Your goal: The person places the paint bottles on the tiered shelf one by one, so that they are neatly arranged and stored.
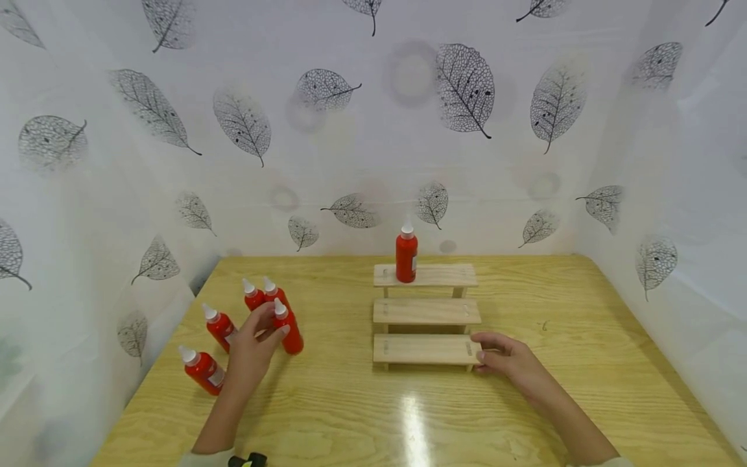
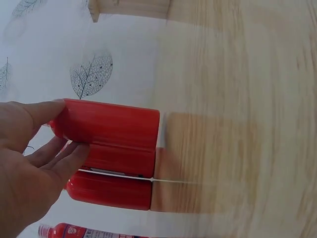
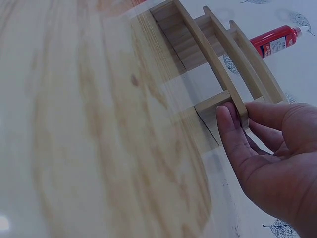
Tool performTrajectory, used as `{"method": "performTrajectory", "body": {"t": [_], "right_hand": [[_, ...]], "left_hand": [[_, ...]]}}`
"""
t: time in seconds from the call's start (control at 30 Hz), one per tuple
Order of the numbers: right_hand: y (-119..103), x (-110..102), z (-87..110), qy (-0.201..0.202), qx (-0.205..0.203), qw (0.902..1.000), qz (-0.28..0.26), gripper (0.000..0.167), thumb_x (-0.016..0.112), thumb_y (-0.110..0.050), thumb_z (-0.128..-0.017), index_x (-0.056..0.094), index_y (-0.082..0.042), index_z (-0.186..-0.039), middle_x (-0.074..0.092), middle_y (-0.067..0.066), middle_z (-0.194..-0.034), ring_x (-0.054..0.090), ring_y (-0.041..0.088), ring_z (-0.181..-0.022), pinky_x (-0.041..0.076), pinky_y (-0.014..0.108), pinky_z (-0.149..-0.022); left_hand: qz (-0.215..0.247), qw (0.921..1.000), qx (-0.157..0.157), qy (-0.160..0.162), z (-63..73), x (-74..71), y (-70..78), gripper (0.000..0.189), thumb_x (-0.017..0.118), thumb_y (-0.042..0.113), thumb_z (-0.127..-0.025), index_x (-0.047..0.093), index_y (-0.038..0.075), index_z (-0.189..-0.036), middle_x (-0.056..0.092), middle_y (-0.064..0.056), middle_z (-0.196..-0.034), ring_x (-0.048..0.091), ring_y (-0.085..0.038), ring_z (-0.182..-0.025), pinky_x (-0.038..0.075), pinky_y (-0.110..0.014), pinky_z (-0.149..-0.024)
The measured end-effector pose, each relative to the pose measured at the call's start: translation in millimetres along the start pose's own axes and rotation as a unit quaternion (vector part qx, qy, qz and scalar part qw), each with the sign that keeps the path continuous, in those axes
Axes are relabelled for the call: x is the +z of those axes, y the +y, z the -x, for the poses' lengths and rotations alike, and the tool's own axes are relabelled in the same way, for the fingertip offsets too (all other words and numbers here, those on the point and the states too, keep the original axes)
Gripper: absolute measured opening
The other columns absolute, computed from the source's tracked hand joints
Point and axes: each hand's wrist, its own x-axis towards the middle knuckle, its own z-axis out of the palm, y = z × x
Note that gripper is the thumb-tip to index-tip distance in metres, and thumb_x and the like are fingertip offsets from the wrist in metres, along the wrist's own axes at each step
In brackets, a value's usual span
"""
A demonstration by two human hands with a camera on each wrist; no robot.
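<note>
Six red bottles are in view, with one three-board wooden stand (image 1: 426, 312) and two hands. One of them, the shelf bottle (image 1: 406, 259), stands upright on the top board, left of its middle. The other five gather on the left of the wooden table (image 1: 327, 402): the held bottle (image 1: 291, 336), two rear bottles (image 1: 277, 294) just behind it, one middle bottle (image 1: 220, 329) and one front bottle (image 1: 205, 373) farther left.

The left hand (image 1: 251, 347) pinches the held bottle near its top, between thumb and fingers. The right hand (image 1: 510, 360) grips the right end of the stand's lowest board, thumb and fingers on either side of the edge.

The left hand partly covers the rear bottles and overlaps the middle one; a black band (image 1: 248, 460) at the left sleeve is cut off by the bottom edge. Whether the held bottle's base touches the table is hard to say, though it seems close.

The held bottle is a glossy, plain red cylinder with a white pointed cap, tilted slightly. Pale labels show on several others.
</note>
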Motion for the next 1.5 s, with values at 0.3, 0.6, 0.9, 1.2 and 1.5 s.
{"method": "performTrajectory", "body": {"t": [0.3,0.6,0.9,1.2,1.5], "right_hand": [[1,-1,0.6,-0.001,0.000,1.0000,0.000,0.060,0.065,-0.022,-0.099,0.042,0.005,-0.147,0.045,0.023,-0.135,0.067,0.023,-0.105,0.058,0.032,-0.093],[1,0,-0.9,-0.004,0.005,0.9998,-0.021,0.059,0.063,-0.020,-0.100,0.041,0.006,-0.148,0.043,0.023,-0.139,0.066,0.025,-0.105,0.058,0.034,-0.094],[3,-1,-0.8,-0.002,0.003,0.9998,-0.017,0.060,0.063,-0.020,-0.100,0.040,0.006,-0.148,0.043,0.024,-0.138,0.066,0.025,-0.105,0.058,0.033,-0.094],[3,0,-1.6,0.000,-0.007,0.9997,-0.023,0.058,0.064,-0.017,-0.100,0.041,0.009,-0.147,0.046,0.022,-0.137,0.065,0.017,-0.104,0.059,0.034,-0.093],[2,1,-0.5,0.007,0.001,0.9997,-0.022,0.059,0.065,-0.018,-0.099,0.042,0.006,-0.147,0.043,0.025,-0.140,0.064,0.021,-0.106,0.058,0.035,-0.094]], "left_hand": [[0.002,0.9997,0.019,-0.016,4.8,8.4,26.8,0.054,0.071,0.029,-0.095,0.051,0.020,-0.145,0.060,-0.008,-0.139,0.059,-0.025,-0.124,0.052,-0.021,-0.100],[0.050,0.9949,0.076,-0.042,1.0,30.4,46.8,0.057,0.076,0.029,-0.092,0.053,0.022,-0.143,0.062,-0.001,-0.133,0.062,-0.020,-0.120,0.054,-0.034,-0.102],[0.098,0.9816,0.142,-0.082,-0.2,60.7,83.8,0.050,0.077,0.022,-0.091,0.059,0.026,-0.137,0.064,0.003,-0.128,0.061,-0.018,-0.116,0.056,-0.036,-0.099],[0.125,0.9661,0.193,-0.117,-10.3,95.9,118.8,0.050,0.077,0.015,-0.091,0.060,0.021,-0.137,0.064,0.002,-0.126,0.062,-0.019,-0.114,0.057,-0.036,-0.097],[0.110,0.9594,0.219,-0.140,-25.4,123.2,154.5,0.048,0.076,0.013,-0.091,0.060,0.017,-0.136,0.066,0.001,-0.123,0.064,-0.019,-0.112,0.058,-0.033,-0.094]]}}
